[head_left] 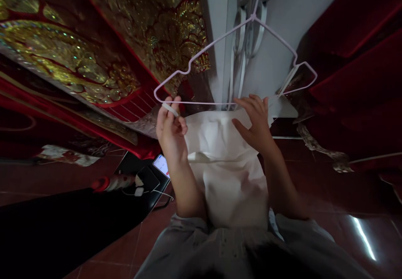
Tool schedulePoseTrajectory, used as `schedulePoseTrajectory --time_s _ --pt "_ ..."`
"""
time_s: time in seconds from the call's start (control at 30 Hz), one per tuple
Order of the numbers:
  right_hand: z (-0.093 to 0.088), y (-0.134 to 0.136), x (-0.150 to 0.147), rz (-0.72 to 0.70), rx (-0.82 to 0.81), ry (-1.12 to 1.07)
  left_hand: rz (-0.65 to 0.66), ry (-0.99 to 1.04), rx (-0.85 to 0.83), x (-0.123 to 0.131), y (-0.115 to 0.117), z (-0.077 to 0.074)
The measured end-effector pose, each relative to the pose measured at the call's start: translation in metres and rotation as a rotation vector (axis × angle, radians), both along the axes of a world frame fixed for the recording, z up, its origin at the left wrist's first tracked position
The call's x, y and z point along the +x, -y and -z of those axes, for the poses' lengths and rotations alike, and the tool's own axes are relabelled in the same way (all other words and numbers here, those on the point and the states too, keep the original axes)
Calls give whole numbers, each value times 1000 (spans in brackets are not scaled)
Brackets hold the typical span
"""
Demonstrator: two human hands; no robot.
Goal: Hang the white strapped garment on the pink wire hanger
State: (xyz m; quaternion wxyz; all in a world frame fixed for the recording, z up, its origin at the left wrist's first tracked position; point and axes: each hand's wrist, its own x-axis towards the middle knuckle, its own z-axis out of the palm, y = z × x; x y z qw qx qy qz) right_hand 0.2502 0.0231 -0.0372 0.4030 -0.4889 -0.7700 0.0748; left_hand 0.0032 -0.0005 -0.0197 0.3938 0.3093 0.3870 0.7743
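Observation:
A pale pink wire hanger [216, 42] hangs by its hook in front of me. Below its bar a white garment [229, 187] drapes down toward my lap. My left hand [172, 130] is at the hanger's left corner, its fingers curled around a short white strap [170, 109] by the bar. A second white strap [288, 80] is looped over the hanger's right end. My right hand [256, 122] rests near the middle of the bar, fingers stretched and apart, beside the garment's top edge. Whether its fingertips touch the bar I cannot tell.
Red and gold sequined cloth [103, 61] hangs at left, dark red cloth [364, 69] at right. Several grey-white looped pieces [240, 36] hang behind the hanger. On a black seat [160, 189] at lower left lie a lit phone [161, 165], a charger [138, 192] and a red-capped bottle [102, 184].

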Motion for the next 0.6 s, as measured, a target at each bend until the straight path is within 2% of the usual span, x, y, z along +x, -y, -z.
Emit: schedulePoseTrajectory --time_s 0.1,0.2,0.27,0.33,0.4,0.47,0.53,0.6 --pt "-3 8 -7 -1 4 -19 29 30 95 22 -5 -8" --pt "-9 20 -4 -24 23 -81 57 46 131 32 -9 -12" --pt "-14 26 5 -10 60 -218 68 58 135 34 -9 -12" --pt "-20 26 20 106 144 -426 88 71 144 35 -9 -11" --pt "-26 19 37 284 200 -553 114 82 162 37 -8 -9" --pt "-35 7 52 378 147 -551 134 87 172 39 -8 -8" --pt "-45 -7 64 356 37 -540 139 82 168 40 -7 -7" --pt "-55 -17 70 323 -8 -601 145 70 164 40 -7 -6"
